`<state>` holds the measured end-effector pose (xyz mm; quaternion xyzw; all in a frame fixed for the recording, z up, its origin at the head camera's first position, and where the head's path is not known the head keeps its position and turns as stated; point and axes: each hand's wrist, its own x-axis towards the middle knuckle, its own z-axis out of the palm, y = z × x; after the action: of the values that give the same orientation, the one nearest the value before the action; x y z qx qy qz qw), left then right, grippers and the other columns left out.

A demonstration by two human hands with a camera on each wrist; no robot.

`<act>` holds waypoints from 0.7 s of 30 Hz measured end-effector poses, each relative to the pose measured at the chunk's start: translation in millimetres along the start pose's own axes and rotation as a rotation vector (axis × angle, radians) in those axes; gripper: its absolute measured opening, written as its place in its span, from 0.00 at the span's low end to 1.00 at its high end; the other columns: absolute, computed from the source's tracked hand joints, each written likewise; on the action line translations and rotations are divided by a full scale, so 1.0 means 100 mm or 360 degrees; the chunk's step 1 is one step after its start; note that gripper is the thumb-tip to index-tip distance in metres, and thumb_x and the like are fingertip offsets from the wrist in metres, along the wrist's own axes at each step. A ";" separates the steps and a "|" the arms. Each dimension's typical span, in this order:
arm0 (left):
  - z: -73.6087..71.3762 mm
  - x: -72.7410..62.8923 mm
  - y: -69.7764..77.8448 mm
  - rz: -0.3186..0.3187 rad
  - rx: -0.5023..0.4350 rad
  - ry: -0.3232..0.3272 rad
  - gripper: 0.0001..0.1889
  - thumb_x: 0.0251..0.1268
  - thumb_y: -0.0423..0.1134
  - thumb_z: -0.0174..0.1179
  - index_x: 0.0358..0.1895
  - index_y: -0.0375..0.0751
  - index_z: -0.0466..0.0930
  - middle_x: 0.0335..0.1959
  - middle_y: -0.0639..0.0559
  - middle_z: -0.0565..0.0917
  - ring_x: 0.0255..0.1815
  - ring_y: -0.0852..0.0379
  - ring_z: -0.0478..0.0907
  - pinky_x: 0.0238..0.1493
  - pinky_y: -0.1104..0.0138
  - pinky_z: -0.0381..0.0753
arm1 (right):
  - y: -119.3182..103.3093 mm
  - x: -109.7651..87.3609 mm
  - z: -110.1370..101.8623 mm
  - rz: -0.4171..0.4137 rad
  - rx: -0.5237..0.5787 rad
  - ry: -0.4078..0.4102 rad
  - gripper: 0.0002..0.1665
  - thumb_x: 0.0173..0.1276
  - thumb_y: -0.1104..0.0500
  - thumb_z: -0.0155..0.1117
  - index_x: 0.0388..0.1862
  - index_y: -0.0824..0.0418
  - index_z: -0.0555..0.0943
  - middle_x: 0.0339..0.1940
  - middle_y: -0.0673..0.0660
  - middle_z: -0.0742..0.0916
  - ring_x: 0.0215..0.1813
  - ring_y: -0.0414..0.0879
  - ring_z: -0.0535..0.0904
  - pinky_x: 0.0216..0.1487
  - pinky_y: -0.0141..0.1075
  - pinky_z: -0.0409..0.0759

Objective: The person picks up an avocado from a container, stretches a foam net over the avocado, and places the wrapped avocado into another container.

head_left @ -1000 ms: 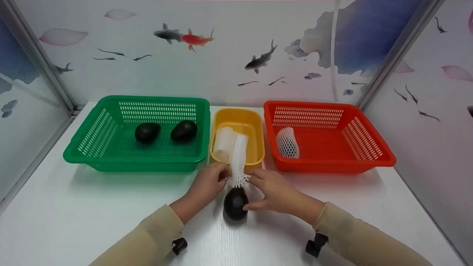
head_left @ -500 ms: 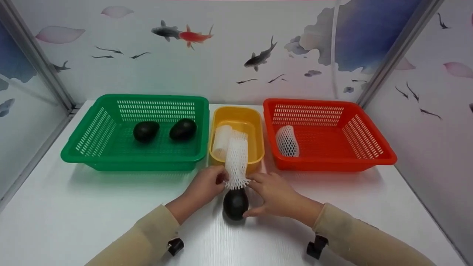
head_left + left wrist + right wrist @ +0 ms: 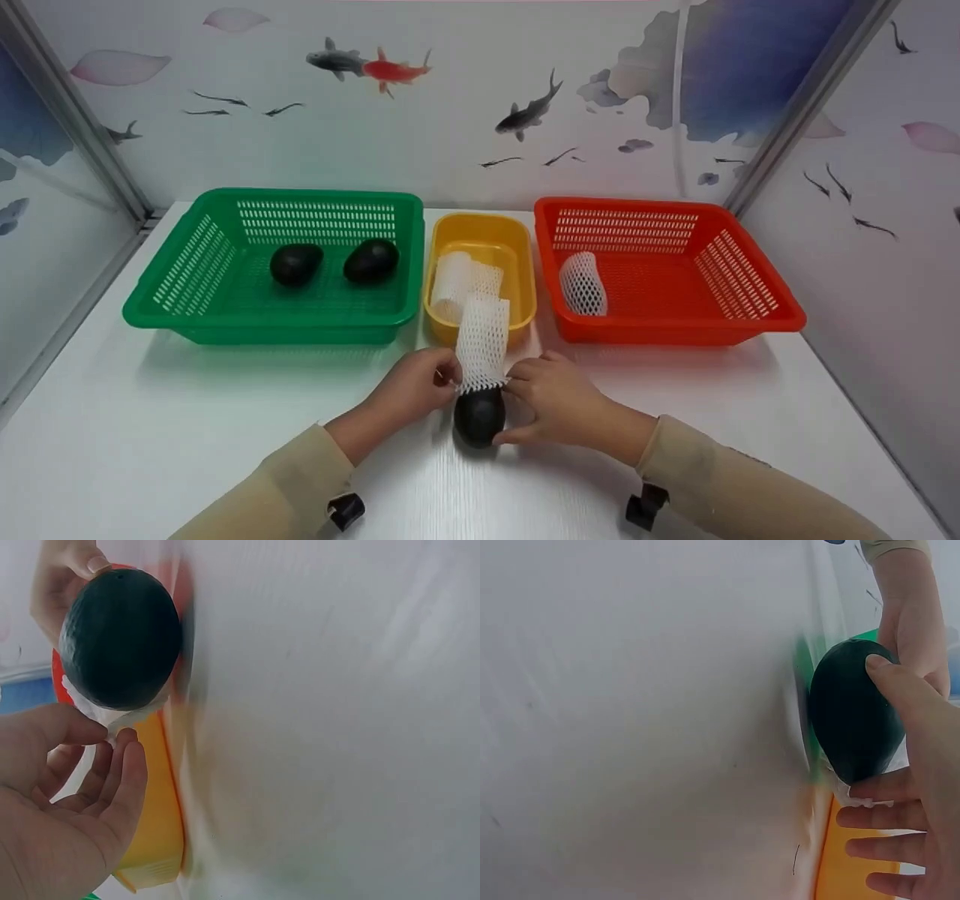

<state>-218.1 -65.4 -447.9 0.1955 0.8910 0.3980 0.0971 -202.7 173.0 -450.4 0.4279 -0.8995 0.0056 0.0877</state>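
Observation:
A dark avocado (image 3: 480, 418) lies between my two hands in the head view, its narrow far end just inside the mouth of a white foam net sleeve (image 3: 482, 337). The sleeve stretches away from me toward the yellow bin. At the left of its opening my left hand (image 3: 416, 386) pinches the edge between thumb and fingertip, as the left wrist view shows. My right hand (image 3: 562, 401) grips the avocado (image 3: 855, 709), thumb on its rounded side and index finger at the narrow end. The other fingers of that hand extend beside the sleeve.
Two avocados (image 3: 296, 265) sit in a green basket (image 3: 300, 322) at left. A yellow bin (image 3: 517, 225) in the middle holds more foam sleeves (image 3: 452, 277). The red basket (image 3: 675, 328) at right contains a net-wrapped piece (image 3: 583, 285). A patterned wall (image 3: 450, 150) stands behind.
The net sleeve has widened at its mouth and come toward me, and its opening now covers the avocado's far end. My left hand has shifted slightly nearer; the right hand stays beside the avocado.

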 end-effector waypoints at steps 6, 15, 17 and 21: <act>0.00 -0.03 0.01 -0.0047 -0.0025 -0.0079 0.10 0.54 0.24 0.63 0.29 0.45 0.76 0.30 0.55 0.77 0.34 0.56 0.73 0.35 0.64 0.76 | 0.00 -0.02 0.02 -0.0117 -0.0045 0.0144 0.35 0.59 0.26 0.59 0.34 0.56 0.88 0.32 0.49 0.85 0.39 0.43 0.79 0.42 0.40 0.72; 0.02 -0.13 -0.03 -0.0008 -0.0082 -0.0095 0.11 0.52 0.23 0.63 0.28 0.44 0.74 0.29 0.55 0.76 0.33 0.57 0.72 0.35 0.64 0.75 | -0.03 -0.05 0.07 -0.0285 -0.0032 0.0382 0.26 0.60 0.32 0.65 0.22 0.52 0.86 0.21 0.45 0.83 0.28 0.41 0.77 0.32 0.36 0.68; 0.02 -0.16 -0.04 0.0040 -0.0095 -0.0086 0.11 0.51 0.23 0.63 0.27 0.42 0.74 0.28 0.55 0.76 0.33 0.57 0.72 0.35 0.63 0.75 | -0.04 -0.05 0.08 -0.0341 -0.0035 0.0452 0.23 0.59 0.35 0.68 0.20 0.52 0.85 0.19 0.45 0.82 0.26 0.41 0.76 0.30 0.36 0.66; 0.00 -0.21 -0.04 0.0121 -0.0096 -0.0078 0.11 0.51 0.22 0.62 0.26 0.41 0.73 0.27 0.56 0.75 0.32 0.58 0.72 0.34 0.64 0.74 | -0.06 -0.06 0.08 -0.0421 -0.0024 0.0537 0.18 0.58 0.41 0.71 0.17 0.51 0.85 0.16 0.45 0.79 0.22 0.41 0.74 0.28 0.35 0.64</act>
<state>-200.5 -76.5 -450.9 0.2358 0.8679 0.4233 0.1095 -196.2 173.2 -459.9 0.5347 -0.8081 0.0589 0.2401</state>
